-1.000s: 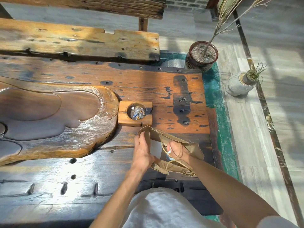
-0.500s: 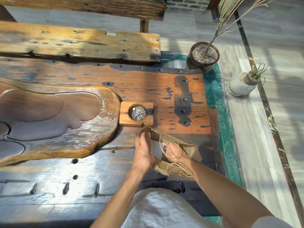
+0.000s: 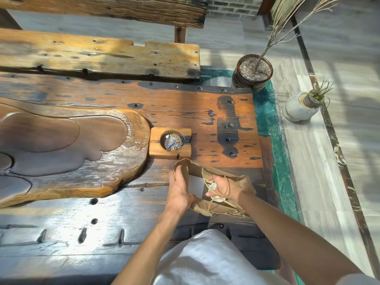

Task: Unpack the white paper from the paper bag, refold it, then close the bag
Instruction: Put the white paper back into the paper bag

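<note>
A brown paper bag (image 3: 218,170) with twine handles stands open on the dark wooden table, near its front right. My left hand (image 3: 180,188) grips the bag's left edge and holds the mouth apart. My right hand (image 3: 224,187) is inside the mouth, its fingers closed on white paper (image 3: 213,186) that shows just under the palm. A twine handle loops over the back of that hand. A pale inner panel (image 3: 196,186) is visible between both hands. Most of the paper is hidden inside the bag.
A wooden ashtray (image 3: 170,142) with butts sits just beyond the bag. A carved tea tray (image 3: 61,145) fills the table's left. A bench (image 3: 98,56) runs behind. On the floor at right stand a dark plant pot (image 3: 254,73) and a grey vase (image 3: 301,108).
My right hand has pushed a little deeper into the bag and closed on the white paper. The left hand has stayed on the bag's left edge.
</note>
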The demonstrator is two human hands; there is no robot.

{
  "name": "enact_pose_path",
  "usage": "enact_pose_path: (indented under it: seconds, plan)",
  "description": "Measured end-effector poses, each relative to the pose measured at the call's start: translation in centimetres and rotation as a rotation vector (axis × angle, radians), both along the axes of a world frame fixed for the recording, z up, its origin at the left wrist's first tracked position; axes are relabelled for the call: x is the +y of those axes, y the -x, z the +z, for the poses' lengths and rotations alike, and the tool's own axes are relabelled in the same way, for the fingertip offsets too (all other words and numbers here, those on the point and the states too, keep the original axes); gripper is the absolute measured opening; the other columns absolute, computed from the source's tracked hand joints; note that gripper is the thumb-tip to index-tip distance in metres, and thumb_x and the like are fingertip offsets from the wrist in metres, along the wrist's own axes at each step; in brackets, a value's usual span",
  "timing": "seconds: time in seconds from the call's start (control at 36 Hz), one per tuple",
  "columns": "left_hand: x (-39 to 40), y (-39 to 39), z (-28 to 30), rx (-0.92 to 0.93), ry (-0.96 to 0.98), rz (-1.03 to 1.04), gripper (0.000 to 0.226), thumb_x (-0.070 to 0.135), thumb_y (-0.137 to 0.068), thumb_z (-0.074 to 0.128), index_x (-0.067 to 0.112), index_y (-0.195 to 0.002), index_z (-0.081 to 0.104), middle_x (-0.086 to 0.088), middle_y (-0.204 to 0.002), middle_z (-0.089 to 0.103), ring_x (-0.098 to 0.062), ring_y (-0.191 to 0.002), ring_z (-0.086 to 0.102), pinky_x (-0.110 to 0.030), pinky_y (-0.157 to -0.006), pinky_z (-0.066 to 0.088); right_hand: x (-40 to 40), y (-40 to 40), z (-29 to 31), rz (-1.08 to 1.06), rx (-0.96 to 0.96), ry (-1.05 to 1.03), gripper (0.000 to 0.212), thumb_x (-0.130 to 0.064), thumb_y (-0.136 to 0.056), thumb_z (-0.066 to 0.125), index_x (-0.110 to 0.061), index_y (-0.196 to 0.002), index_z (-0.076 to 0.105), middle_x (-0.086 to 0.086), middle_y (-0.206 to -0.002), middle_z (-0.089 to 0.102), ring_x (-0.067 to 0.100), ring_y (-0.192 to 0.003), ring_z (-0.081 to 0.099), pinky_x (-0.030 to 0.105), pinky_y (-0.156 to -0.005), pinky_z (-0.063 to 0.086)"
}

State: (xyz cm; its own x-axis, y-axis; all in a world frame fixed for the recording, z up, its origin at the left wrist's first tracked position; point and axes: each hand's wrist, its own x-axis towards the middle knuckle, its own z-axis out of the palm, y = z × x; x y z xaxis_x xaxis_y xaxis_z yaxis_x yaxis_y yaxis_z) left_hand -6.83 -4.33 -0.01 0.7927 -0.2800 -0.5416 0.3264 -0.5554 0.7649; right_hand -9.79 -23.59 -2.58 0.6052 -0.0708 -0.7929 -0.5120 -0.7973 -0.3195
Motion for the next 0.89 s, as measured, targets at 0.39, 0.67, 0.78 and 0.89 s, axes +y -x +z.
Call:
enact_pose_path:
  seconds: [0.39,0.67,0.78,0.89]
  plan:
    - [-0.6,0.1,-0.4,0.003,0.015,0.006,0.113,-0.014,-0.067,0.080,0.017,-0.156,0.016,-0.002,-0.149,0.019,-0.010,-0.121,0.029,0.012,-0.056,0.034,-3.4,0.1,8.2,0.063,0.000,0.014,0.049,-0.040,-0.094,0.063,-0.019,-0.137,0.053,-0.008,-0.110,0.067,0.017,-0.107,0.061,0.025,-0.093,0.045]
    - [-0.9,0.3,0.8,-0.062,-0.050,-0.056,0.102,-0.012,-0.072,0.073,0.016,-0.153,0.018,0.001,-0.139,0.025,-0.011,-0.121,0.034,-0.011,-0.098,0.031,-6.5,4.1,11.9,-0.168,-0.357,-0.044,0.028,-0.030,-0.075,0.083,-0.023,-0.096,0.066,-0.012,-0.082,0.059,-0.004,-0.063,0.053,0.017,-0.063,0.046]
    - [-0.7,0.3,1.4,-0.084,-0.094,-0.095,0.087,-0.008,-0.078,0.071,0.013,-0.151,0.027,-0.003,-0.143,0.027,-0.017,-0.125,0.041,-0.010,-0.094,0.046,-5.8,6.4,9.5,-0.186,-0.477,0.175,0.043,-0.037,-0.071,0.083,-0.021,-0.088,0.047,-0.002,-0.094,0.044,0.016,-0.089,0.043,0.031,-0.070,0.036]
    - [0.2,-0.1,2.3,-0.208,-0.193,-0.214,0.055,0.000,-0.087,0.061,0.022,-0.137,0.054,-0.007,-0.127,0.042,-0.023,-0.110,0.057,-0.016,-0.093,0.044,-5.4,7.0,8.0,-0.575,-0.363,0.079,0.038,-0.031,-0.087,0.069,-0.016,-0.116,0.049,-0.001,-0.099,0.056,0.019,-0.095,0.058,0.039,-0.088,0.048]
